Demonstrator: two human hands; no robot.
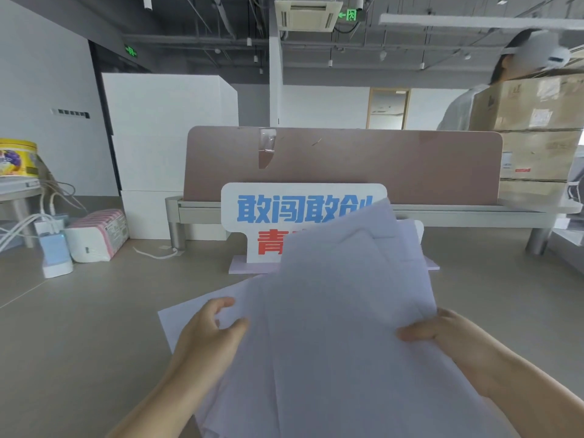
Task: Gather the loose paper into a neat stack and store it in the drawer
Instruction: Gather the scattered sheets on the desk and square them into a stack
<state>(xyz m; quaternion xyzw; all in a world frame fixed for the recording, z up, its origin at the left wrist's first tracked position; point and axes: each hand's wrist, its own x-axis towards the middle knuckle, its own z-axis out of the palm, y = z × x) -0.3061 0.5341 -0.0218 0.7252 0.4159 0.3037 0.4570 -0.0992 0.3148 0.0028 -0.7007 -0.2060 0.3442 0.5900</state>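
Observation:
Several loose white paper sheets [341,311] are fanned out unevenly in front of me, lifted and tilted above the grey desk [79,327]. My right hand [442,336] pinches their right edge, thumb on top. My left hand [211,333] rests on the lower left sheets, fingers curled with the thumb spread, touching the paper near its left edge. The sheets overlap at different angles. No drawer is in view.
A white sign [300,213] with blue and red characters stands just behind the paper. A brown partition [379,165] runs along the desk's far edge. Tissue packs [98,238], a charger [55,254] and cables sit at the left. A person with cardboard boxes [537,121] is at the far right.

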